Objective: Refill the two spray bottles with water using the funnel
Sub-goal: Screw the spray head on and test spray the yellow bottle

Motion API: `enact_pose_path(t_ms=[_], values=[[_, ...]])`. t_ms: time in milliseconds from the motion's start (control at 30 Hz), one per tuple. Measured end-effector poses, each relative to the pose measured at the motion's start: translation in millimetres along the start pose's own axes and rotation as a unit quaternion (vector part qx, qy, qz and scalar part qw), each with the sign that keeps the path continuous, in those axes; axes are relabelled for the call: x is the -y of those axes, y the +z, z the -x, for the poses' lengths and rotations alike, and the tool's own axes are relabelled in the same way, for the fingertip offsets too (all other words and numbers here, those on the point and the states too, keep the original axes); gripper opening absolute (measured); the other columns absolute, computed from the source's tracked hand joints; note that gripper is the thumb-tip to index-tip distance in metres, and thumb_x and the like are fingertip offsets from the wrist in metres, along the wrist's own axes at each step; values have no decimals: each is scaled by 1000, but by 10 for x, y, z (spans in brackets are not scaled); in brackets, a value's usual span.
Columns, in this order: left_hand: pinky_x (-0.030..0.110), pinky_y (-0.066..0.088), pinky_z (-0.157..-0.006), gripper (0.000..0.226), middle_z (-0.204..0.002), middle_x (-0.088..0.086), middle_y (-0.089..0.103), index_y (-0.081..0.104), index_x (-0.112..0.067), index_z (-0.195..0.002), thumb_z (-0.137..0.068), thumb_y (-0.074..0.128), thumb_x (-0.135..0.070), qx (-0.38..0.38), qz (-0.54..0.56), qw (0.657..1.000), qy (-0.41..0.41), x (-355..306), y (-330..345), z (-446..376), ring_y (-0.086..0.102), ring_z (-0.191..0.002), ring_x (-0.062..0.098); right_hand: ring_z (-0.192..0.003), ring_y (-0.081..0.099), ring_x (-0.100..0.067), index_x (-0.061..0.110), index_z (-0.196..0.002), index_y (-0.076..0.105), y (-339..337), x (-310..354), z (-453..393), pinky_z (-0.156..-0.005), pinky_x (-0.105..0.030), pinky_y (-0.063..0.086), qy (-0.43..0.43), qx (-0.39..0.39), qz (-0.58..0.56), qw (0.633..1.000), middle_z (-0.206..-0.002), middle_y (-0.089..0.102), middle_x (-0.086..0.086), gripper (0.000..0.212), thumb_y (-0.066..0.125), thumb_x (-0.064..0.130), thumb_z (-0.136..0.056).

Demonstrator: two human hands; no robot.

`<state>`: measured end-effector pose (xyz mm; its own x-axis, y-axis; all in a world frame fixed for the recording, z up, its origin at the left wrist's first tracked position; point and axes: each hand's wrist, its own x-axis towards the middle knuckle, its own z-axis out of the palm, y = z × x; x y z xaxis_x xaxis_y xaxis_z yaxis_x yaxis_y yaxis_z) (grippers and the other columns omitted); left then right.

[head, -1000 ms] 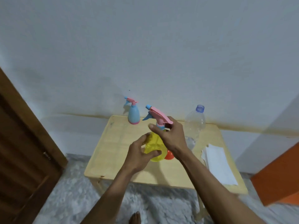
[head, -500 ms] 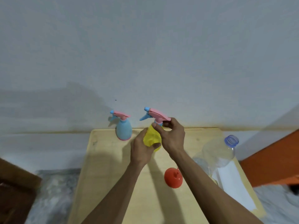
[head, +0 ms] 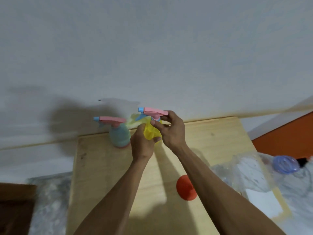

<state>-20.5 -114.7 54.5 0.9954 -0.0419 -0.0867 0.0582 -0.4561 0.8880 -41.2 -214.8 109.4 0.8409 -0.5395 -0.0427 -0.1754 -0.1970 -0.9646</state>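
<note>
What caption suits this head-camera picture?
Left hand holds yellow spray bottle; right hand grips its pink sprayer head.

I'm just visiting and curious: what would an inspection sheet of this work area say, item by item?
Surface: light wooden table set against a pale wall.
Job's things: yellow spray bottle held above the table, pink spray head on; blue spray bottle standing near the far edge; red funnel lying on the table; clear water bottle with blue cap at the right, blurred.
Clutter: white paper under the water bottle.
Grippers: left hand grips the yellow bottle's body; right hand pinches its neck below the spray head.
Cables: nothing seen.
Surroundings: orange panel at right, dark wooden piece at lower left.
</note>
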Motion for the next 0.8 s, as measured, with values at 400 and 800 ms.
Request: enact_pose_path(t_ms=[400, 800], values=[[40, 53, -86, 68, -114, 7, 72, 61, -7, -123, -66, 91, -25, -8, -18, 1000, -8, 172, 142, -80, 67, -103, 27, -107, 69, -11, 12, -111, 67, 10, -189, -99, -90, -42, 59, 20, 14, -14, 1000, -106, 74, 0, 32, 82, 13, -83], [35, 52, -80, 79, -109, -1, 71, 58, -20, -119, -49, 93, -33, 17, -45, 999, -25, 204, 70, 38, 65, -100, 22, -122, 60, -13, 15, -139, 58, -201, -226, 136, -93, -24, 54, 40, 36, 18, 998, -133, 65, 4, 53, 75, 10, -89]])
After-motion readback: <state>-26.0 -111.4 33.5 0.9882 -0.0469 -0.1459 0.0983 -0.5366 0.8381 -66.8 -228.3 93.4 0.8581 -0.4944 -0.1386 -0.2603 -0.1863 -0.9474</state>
